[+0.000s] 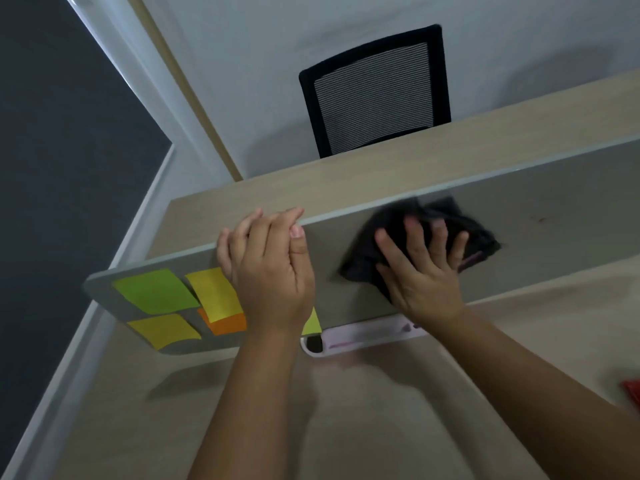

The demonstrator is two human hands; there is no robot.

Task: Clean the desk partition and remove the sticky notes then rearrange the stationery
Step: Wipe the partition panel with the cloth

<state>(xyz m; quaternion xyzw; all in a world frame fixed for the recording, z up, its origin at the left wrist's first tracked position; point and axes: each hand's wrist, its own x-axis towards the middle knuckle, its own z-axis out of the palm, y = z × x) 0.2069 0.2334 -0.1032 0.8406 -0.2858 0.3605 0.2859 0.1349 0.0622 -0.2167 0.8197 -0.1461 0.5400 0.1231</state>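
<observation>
A grey desk partition (540,216) runs across the middle of the head view. My left hand (273,271) grips its top edge, fingers curled over the rim. My right hand (422,268) presses a dark cloth (433,233) flat against the partition's near face, fingers spread. Several sticky notes cling to the partition's left end: a green note (156,291), a yellow note (216,294), a second yellow note (164,329) below, and an orange note (225,325). Another yellow-green note (311,323) peeks out beside my left wrist.
A pale pink tray (363,336) with a dark item lies on the beige desk (346,427) at the partition's foot. A red object (632,393) shows at the right edge. A black mesh chair (375,91) stands behind the far desk. A dark wall is on the left.
</observation>
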